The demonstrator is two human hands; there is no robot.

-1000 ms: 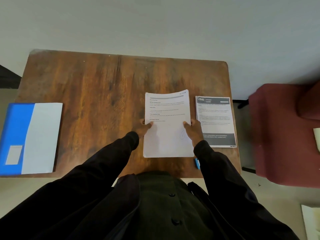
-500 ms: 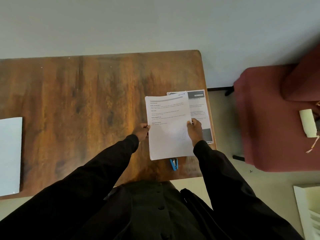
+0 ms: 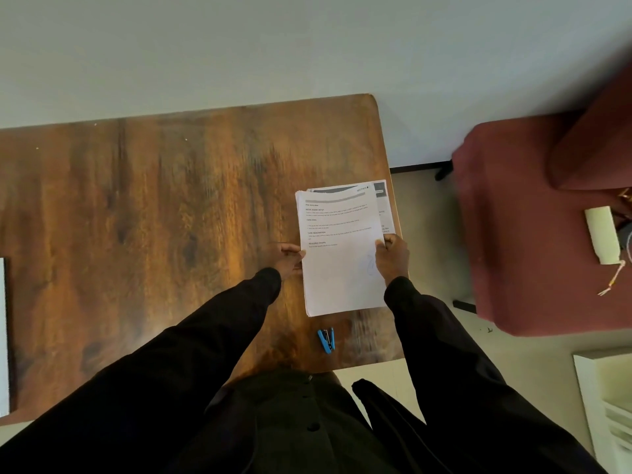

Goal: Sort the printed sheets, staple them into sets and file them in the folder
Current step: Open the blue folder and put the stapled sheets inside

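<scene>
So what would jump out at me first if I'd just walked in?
Most likely the white stack of sheets, held at its sides by the left hand and right hand over the right end of the wooden table. Next, the small blue stapler on the table nearer the person, and the dark red armchair off to the right.

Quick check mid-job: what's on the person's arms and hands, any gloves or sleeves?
Both arms are in long black sleeves, the left sleeve and right sleeve ending at the wrists. The left hand and right hand are bare: no gloves, and no ring or watch shows. The sleeves match a dark garment front with round buttons.
</scene>
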